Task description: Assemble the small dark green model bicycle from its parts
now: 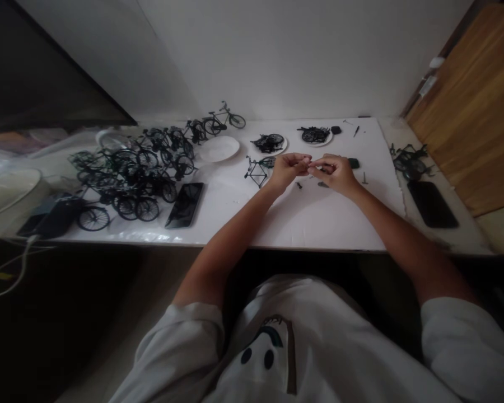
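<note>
My left hand (292, 169) and my right hand (334, 172) meet above the white board, their fingertips pinched together on something too small to make out. A partly built miniature bicycle (258, 169) stands just left of my left hand, which partly covers it. Below the hands lie a small dark piece (299, 185) and a grey piece (323, 184). A dark green object (353, 163) sits beyond my right hand, and a small T-shaped part (364, 178) is to its right.
Many black miniature bicycles (147, 173) crowd the left side. Plates of black parts (270, 143) (315, 135) and a bare white plate (219, 149) stand behind. One phone (185, 205) lies left, another phone (432, 204) right. A wooden panel (470, 106) bounds the right side.
</note>
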Motion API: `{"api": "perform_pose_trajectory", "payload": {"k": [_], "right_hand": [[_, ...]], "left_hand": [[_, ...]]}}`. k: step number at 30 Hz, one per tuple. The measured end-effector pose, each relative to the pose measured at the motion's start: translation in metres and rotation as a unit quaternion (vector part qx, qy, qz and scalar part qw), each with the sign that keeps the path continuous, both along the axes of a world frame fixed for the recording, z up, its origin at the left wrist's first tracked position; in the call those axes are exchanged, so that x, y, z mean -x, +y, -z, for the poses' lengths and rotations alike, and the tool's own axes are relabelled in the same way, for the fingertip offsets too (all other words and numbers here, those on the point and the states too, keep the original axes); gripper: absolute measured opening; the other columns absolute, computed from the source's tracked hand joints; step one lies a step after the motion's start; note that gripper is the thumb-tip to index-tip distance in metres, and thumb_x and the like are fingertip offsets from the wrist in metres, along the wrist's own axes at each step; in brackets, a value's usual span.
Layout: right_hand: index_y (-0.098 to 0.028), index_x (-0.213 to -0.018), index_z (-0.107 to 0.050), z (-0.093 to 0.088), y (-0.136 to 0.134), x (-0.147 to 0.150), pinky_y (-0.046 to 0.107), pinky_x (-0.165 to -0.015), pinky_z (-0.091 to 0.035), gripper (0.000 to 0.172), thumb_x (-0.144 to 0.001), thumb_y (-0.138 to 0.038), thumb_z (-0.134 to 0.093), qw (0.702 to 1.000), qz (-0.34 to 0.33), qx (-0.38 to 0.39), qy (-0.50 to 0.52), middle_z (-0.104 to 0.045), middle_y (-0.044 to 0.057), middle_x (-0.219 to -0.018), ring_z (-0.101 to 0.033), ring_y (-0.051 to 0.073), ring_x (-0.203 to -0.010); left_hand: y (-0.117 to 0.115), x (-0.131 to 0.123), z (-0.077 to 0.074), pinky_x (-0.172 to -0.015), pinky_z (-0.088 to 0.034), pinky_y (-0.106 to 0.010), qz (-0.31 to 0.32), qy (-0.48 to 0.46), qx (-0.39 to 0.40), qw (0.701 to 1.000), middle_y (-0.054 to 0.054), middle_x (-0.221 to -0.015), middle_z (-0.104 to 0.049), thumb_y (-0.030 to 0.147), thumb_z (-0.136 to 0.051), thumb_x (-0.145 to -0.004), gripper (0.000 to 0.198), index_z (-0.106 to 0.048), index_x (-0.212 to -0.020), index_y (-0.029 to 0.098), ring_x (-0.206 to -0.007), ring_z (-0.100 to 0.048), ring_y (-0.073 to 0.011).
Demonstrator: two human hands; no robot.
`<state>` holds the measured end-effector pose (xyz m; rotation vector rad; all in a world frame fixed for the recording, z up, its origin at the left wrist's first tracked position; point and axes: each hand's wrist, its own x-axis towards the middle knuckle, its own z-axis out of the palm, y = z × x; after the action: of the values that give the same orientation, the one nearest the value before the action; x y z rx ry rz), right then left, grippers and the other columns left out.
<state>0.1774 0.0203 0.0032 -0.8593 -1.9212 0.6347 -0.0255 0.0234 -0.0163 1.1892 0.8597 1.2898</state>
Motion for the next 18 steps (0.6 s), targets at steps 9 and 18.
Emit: {"api": "perform_pose_trajectory", "payload": {"k": [9, 18], "right_hand": [[-0.023, -0.097, -0.082, -0.006, -0.010, 0.006, 0.036, -0.064, -0.044, 0.030, -0.097, -0.052, -0.076, 0.995, 0.061, -0.070, 0.021, -0.072, 0.006, -0.088, -0.049, 0.017, -0.064], [-0.021, -0.092, -0.079, -0.003, -0.004, 0.004, 0.033, -0.067, -0.049, 0.024, -0.096, -0.045, -0.077, 0.992, 0.056, -0.112, 0.013, -0.072, 0.006, -0.084, -0.058, 0.018, -0.071]], "left_hand": [[0.003, 0.020, -0.016, -0.072, -0.061, -0.031, -0.017, 0.131, -0.104, 0.986, -0.013, -0.082, -0.079, 0.086, -0.059, -0.098, 0.075, -0.081, -0.107, 0.015, -0.080, -0.080, -0.0245], [-0.005, 0.088, -0.066, -0.104, -0.050, -0.051, -0.270, 0.674, 0.025, 0.687, -0.026, -0.117, -0.076, 0.062, -0.046, -0.106, 0.057, -0.076, -0.110, 0.014, -0.122, -0.068, -0.0447]]}}
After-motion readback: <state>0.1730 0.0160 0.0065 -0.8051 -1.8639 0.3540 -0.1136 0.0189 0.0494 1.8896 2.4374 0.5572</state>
